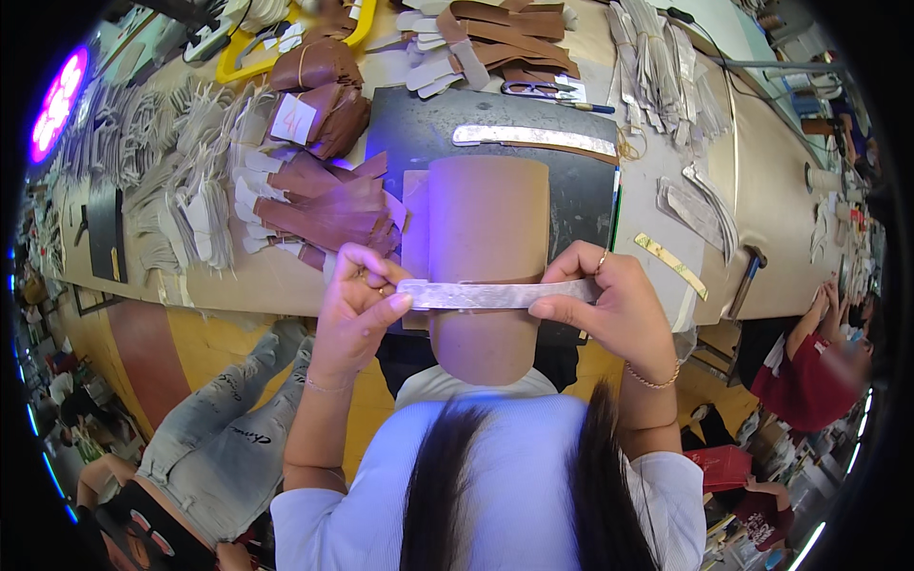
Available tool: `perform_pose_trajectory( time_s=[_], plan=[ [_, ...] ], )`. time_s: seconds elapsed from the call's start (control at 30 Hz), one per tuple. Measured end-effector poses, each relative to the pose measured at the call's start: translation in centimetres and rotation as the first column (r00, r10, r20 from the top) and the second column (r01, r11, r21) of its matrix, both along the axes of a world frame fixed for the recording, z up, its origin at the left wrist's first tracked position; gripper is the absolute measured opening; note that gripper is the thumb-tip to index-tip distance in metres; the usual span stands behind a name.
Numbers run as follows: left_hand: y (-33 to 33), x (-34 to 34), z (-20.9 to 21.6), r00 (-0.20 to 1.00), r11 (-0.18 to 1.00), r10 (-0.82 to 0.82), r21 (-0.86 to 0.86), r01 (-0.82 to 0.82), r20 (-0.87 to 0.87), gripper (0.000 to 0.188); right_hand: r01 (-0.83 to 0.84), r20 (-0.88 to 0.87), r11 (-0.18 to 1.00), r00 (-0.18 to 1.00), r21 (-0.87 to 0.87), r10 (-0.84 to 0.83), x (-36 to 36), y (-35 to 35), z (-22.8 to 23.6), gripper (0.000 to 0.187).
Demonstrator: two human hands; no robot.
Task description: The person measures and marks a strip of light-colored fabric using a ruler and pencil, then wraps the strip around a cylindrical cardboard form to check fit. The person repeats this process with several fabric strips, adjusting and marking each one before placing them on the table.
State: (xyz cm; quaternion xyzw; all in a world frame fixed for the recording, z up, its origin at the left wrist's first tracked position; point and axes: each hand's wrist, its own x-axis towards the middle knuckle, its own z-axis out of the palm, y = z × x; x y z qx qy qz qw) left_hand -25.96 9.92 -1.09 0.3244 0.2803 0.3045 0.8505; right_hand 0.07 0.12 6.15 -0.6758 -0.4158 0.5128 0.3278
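Observation:
A pale grey-white strip [471, 295] with a brown edge is stretched sideways in front of me, apparently leather. Its left end is pinched by the thumb and fingers of my left hand [354, 309]. My right hand [612, 303] grips the strip toward the other end, between thumb and fingers. Beneath the strip lies a tan, rounded form [488, 219], its near end pointing at my body. Farther back, a similar pale strip [533, 140] backed with brown rests on a black board [409, 124].
Brown strips [324, 211] lie left of the board, others [505, 38] behind it. Pale strips [195, 205] crowd the far left. Thread snips [538, 89] and a pen lie at the board's back edge. A hammer [747, 281] rests at right. Other people sit on both sides.

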Motion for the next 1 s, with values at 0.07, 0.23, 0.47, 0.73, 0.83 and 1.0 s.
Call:
perform_pose_trajectory(
  time_s=[0.07,0.23,0.47,0.73,0.83,1.0],
  plan=[
    [0.2,-0.7,-0.4,1.0,1.0,0.0,-0.006,0.0,-0.008,0.042,-0.003,-0.027,1.0,1.0,-0.03,0.002,0.2,0.0,0.1,0.023],
    [0.2,-1.1,-1.5,0.997,0.999,0.03,0.039,-0.027,-0.072,0.041,-0.009,0.023,1.0,1.0,-0.026,0.009,0.2,-0.1,-0.7,0.024],
    [0.1,-0.5,-1.5,0.987,0.999,-0.046,0.006,0.047,-0.156,0.036,-0.001,-0.042,1.0,0.999,-0.032,0.0,0.4,0.1,-1.5,0.026],
    [-0.8,0.6,-2.3,0.992,1.0,-0.003,-0.012,0.001,-0.124,0.035,0.012,-0.039,0.998,0.999,-0.069,-0.015,0.4,0.0,-2.8,0.033],
    [-0.9,0.1,-2.4,0.998,1.0,-0.002,-0.029,0.001,-0.058,0.035,-0.001,-0.045,1.0,0.999,0.018,0.002,1.0,-0.7,-3.8,0.028],
    [-0.6,-1.0,-2.7,1.0,0.995,-0.005,-0.096,0.005,-0.008,0.032,0.197,-0.592,0.975,0.775,-0.108,-0.222,1.5,-2.2,-5.0,0.019]
  ],
)
